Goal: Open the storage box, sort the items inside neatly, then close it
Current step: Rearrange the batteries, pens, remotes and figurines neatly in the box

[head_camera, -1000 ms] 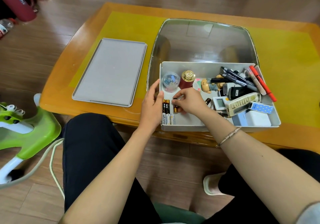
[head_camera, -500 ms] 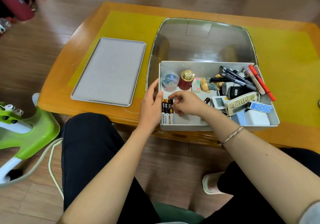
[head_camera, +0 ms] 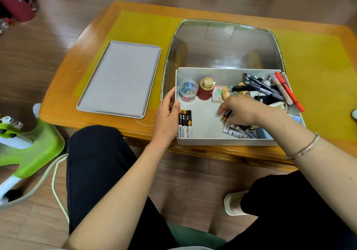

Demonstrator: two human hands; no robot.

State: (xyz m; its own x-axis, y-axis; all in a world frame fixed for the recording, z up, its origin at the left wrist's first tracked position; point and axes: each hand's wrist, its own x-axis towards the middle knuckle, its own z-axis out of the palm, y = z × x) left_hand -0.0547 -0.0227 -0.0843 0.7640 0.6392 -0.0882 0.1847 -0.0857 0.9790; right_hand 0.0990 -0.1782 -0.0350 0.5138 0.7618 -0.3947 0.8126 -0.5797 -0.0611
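Grey plastic of the storage box [head_camera: 228, 140] half disappears beneath our right hand [head_camera: 241, 109], which covers clutter we cannot make out. That hand pinches a black-and-gold battery [head_camera: 226, 115] over the box floor. Our left hand [head_camera: 167, 117] clasps the box's left wall, beside three lined-up batteries [head_camera: 185, 123] inside. Left of the box, apart from it, lies the lid [head_camera: 119, 78].

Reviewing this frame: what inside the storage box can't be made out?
Head view only:
- White batteries: count unclear, partly under the right hand.
- Pale remote: mostly covered by that wrist.
- Battery label: too small.
- Figurine: partly hidden behind the pens.
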